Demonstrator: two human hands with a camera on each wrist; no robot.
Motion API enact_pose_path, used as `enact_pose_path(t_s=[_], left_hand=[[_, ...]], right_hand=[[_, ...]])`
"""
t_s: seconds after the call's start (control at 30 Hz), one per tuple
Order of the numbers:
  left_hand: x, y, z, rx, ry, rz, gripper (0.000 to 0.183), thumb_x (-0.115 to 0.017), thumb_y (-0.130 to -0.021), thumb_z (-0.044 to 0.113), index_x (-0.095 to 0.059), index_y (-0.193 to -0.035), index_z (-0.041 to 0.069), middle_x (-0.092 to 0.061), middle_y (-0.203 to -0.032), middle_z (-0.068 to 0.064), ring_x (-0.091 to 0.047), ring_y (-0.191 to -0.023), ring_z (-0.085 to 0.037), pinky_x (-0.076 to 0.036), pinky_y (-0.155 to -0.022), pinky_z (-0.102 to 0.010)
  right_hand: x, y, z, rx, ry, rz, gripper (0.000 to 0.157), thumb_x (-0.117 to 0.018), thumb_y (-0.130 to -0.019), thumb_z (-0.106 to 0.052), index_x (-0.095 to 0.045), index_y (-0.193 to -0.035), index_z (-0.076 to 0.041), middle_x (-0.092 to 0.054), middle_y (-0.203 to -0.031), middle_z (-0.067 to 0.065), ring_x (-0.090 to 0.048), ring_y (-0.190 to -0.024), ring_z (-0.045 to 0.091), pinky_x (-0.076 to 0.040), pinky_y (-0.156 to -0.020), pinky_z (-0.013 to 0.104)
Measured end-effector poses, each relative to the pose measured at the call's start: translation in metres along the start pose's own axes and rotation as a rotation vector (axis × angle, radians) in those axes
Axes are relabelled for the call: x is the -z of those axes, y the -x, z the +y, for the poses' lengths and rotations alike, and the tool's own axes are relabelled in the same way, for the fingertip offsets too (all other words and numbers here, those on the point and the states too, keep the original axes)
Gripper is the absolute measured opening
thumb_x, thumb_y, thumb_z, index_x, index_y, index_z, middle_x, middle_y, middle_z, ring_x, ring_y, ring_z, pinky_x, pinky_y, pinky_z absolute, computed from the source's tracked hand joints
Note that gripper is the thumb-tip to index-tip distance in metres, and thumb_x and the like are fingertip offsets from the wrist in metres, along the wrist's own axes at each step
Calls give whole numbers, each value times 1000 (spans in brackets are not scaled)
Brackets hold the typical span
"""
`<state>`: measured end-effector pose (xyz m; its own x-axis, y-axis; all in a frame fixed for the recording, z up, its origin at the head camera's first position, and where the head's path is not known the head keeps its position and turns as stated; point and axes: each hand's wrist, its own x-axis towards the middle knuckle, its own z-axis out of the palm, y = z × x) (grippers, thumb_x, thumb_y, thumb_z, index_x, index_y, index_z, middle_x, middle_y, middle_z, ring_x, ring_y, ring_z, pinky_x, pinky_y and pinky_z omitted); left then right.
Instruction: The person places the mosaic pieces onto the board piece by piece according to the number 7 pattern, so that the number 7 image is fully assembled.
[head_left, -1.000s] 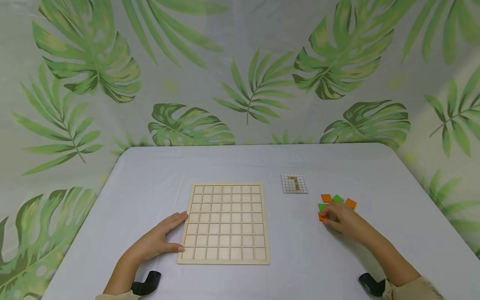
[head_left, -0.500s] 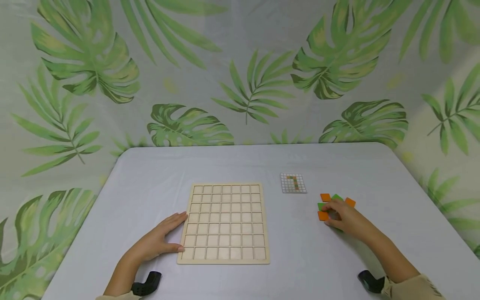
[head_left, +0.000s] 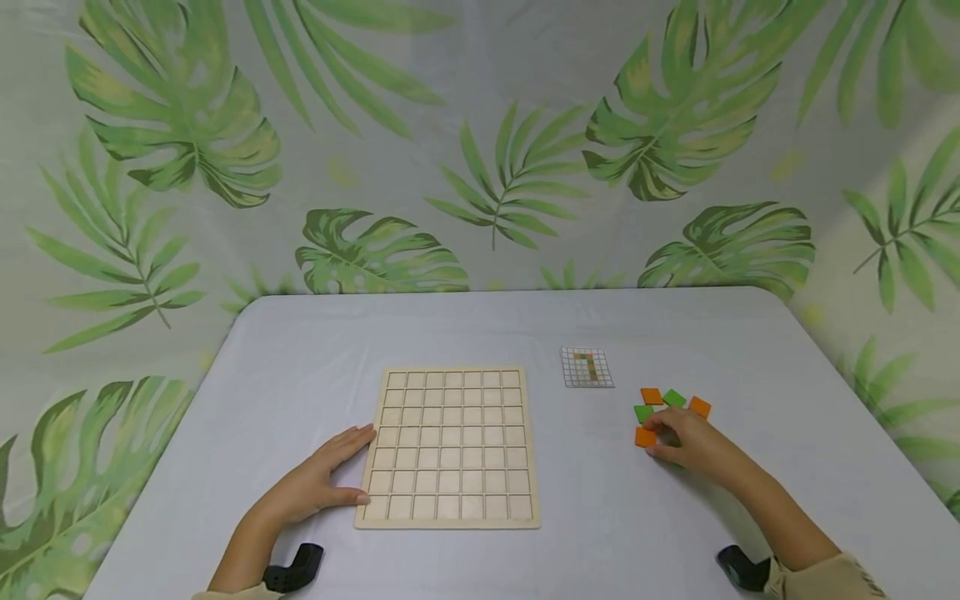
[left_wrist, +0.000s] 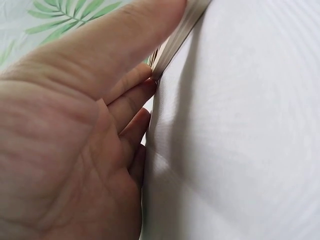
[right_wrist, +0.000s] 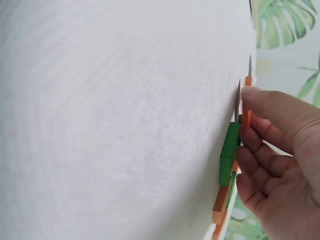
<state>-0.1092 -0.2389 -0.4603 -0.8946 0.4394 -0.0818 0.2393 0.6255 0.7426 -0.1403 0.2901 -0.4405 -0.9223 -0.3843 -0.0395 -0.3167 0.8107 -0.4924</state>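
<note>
In the head view, my left hand [head_left: 318, 479] rests at the left edge of a wooden grid board [head_left: 453, 447], fingers extended and thumb spread. The left wrist view shows fingertips [left_wrist: 145, 87] touching the board's side [left_wrist: 177, 40]. On the right, my right hand [head_left: 690, 437] pinches an orange square tile [head_left: 645, 437] between thumb and fingers. The right wrist view has that orange tile [right_wrist: 247, 105] on edge to the camera, apparently just off the cloth. A green tile [right_wrist: 229, 152] lies close below; my palm hides part of the pile.
Green tiles [head_left: 673, 398] and orange tiles [head_left: 652, 396] lie loosely around my right hand. A small pattern card [head_left: 588, 367] with a coloured figure on a grid lies between board and tiles. White cloth [head_left: 585, 483] covers the table; a leaf-print curtain hangs behind.
My right thumb and fingers have closed around the orange tile's edges, and it has shifted slightly toward me. My left hand and the board have stayed in place.
</note>
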Motion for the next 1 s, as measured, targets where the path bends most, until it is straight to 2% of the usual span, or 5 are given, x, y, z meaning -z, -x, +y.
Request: enact_pose_path(t_s=[0.27,0.47,0.67,0.83,1.0], left_hand=[[0,1,2,-5,-4,0,92,-74,-67,42,-31,-141,9,-26,-145,-10,-13,-132,-35,-12,-101,-57],[-1,2,1,-3,0,7,92,-74,-66,42,-31,-141,9,-26,-145,-9,-13,-133,-35,-12,-101,-57],[-2,2,0,-15,-3,9,91,-73,-67,43,-31,-141,10,-26,-145,-9,-13,-133,-35,-12,-101,-57],[-1,2,0,-17,-10,9,91,-73,-67,44,-31,-141,10,-26,-145,-9,-13,-133,-35,-11,-101,-57],[-1,2,-1,-25,-8,13,91,-72,-67,44,-31,-141,10,-26,-145,-10,-13,-132,-35,-11,-101,-57]], right_hand=[[8,-21,-32,85,-57,81,28,-67,-81,-10,-58,-106,-4,-60,-103,5,-55,-96,26,-47,-80,43],[7,-57,-77,253,-110,188,30,-69,-80,-9,-58,-107,-6,-58,-103,3,-54,-95,23,-46,-80,43],[-9,-100,-120,363,-181,244,28,-68,-81,-13,-60,-107,-7,-59,-104,2,-54,-94,19,-47,-79,39],[-32,-129,-148,417,-238,216,32,-67,-81,-15,-60,-110,-2,-60,-106,5,-56,-95,20,-47,-80,32],[-58,-150,-166,400,-261,133,33,-67,-81,-12,-59,-110,0,-60,-107,8,-56,-96,22,-47,-81,28]])
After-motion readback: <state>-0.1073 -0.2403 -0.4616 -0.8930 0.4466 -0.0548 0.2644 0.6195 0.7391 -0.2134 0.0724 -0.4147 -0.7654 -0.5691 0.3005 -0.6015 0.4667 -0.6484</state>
